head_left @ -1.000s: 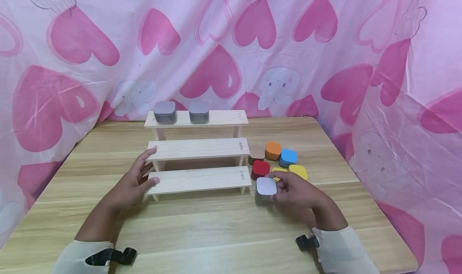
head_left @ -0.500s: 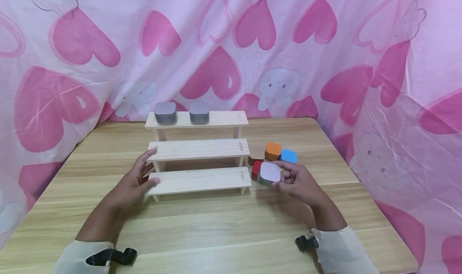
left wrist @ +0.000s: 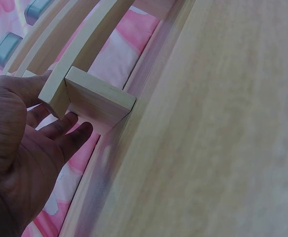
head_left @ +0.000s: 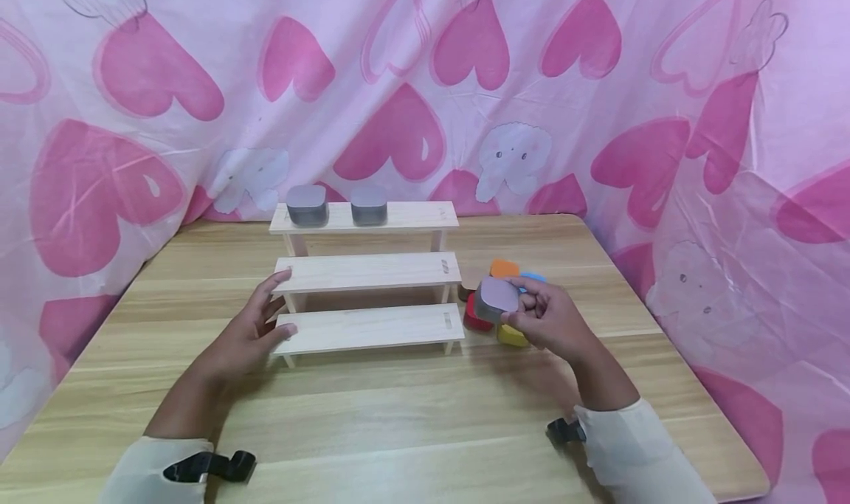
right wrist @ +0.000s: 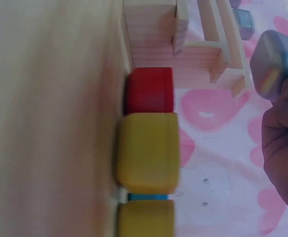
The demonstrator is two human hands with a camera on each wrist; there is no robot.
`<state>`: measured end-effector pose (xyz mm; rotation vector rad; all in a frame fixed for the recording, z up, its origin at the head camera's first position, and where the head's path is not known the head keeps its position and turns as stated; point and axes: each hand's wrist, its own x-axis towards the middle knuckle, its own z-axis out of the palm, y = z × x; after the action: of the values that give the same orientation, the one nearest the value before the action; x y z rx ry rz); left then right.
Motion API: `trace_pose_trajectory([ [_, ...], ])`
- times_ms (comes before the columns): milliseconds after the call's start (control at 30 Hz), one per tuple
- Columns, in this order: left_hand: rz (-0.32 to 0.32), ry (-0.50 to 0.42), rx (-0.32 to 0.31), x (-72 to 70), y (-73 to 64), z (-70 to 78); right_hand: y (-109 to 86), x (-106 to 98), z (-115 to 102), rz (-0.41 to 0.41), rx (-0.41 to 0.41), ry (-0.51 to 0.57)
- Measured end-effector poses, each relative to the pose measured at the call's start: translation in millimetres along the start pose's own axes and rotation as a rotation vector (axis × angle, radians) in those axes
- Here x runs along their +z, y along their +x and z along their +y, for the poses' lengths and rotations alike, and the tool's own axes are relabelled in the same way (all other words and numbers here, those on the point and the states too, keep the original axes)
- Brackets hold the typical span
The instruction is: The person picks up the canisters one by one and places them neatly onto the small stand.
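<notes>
My right hand (head_left: 551,319) pinches a grey rounded-square tin (head_left: 496,301) between thumb and fingers, raised above the coloured tins at the table's right. In the right wrist view the held tin (right wrist: 270,64) has a shiny side. My left hand (head_left: 242,334) grips the left end of a three-step wooden stand (head_left: 372,328), thumb on the lowest step and index finger at the middle one. The left wrist view shows its other fingers (left wrist: 72,140) curled under the board beside the leg. Two more grey tins (head_left: 308,206) stand on the top step, at its left and middle.
Right of the stand lie a red tin (head_left: 475,316), yellow tins (right wrist: 149,153), an orange tin (head_left: 505,268), a blue tin (head_left: 534,276) and a brown one (head_left: 465,292), partly hidden by the right hand and its tin. A pink heart-patterned cloth (head_left: 398,39) hangs behind the wooden table (head_left: 372,430).
My right hand has lifted the grey tin up and away from the table's front, over the red and yellow tins. The left hand stays on the stand.
</notes>
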<state>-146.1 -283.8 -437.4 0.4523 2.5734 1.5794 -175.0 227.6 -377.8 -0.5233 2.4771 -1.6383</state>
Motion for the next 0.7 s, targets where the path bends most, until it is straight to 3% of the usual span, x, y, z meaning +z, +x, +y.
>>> trace_pose_trajectory([
  [200,0.0,0.004,0.002,-0.5,-0.7,0.4,16.8,-4.6,-16.8,-0.063,-0.063,-0.06],
  [533,0.014,-0.03,0.04,1.7,0.4,-2.8,52.9,-6.3,-43.0,-0.1,-0.02,-0.149],
  [700,0.011,-0.046,0.053,2.9,0.9,-2.1,75.1,-5.4,-56.0,-0.111,-0.057,-0.17],
])
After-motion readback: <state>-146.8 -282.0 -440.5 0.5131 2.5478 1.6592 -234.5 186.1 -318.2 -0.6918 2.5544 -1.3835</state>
